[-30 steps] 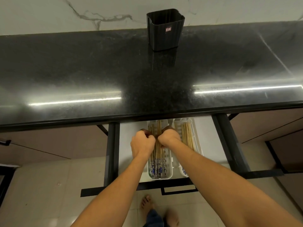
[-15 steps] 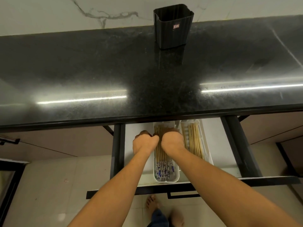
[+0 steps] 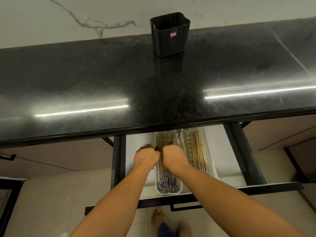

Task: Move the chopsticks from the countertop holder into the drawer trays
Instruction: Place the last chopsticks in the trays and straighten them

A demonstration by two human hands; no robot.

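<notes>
Standing on the pale tiled floor [image 3: 42, 202], the person shows a bare foot [image 3: 158, 218] at the bottom edge, just below the black front rail of the pulled-out drawer [image 3: 136, 142]. Both bare forearms reach forward over that rail into the drawer. Two white trays sit side by side on its white bottom. The left tray [image 3: 168, 192] has its near end almost touching the front rail, and the right tray [image 3: 212, 168] lies just beside it, angled slightly. A bundle of chopsticks [image 3: 166, 178] lies lengthwise in the left tray, with the blue-patterned ends toward the person and the plain wooden ends running back under the counter edge. The right hand [image 3: 173, 155] sits knuckles-up over the middle of this bundle, its fingers curled down around the sticks. The left hand [image 3: 147, 157] is clenched at the tray's left wall and touches the right hand. Its fingertips are hidden, so I cannot tell what it closes on. A second set of chopsticks [image 3: 196, 147] rests in the right tray, untouched. Beyond the drawer stretches the glossy black countertop [image 3: 85, 79], streaked with two light reflections. At its back edge the black ribbed holder [image 3: 170, 35] stands upright against the white marble wall [image 3: 51, 19].
</notes>
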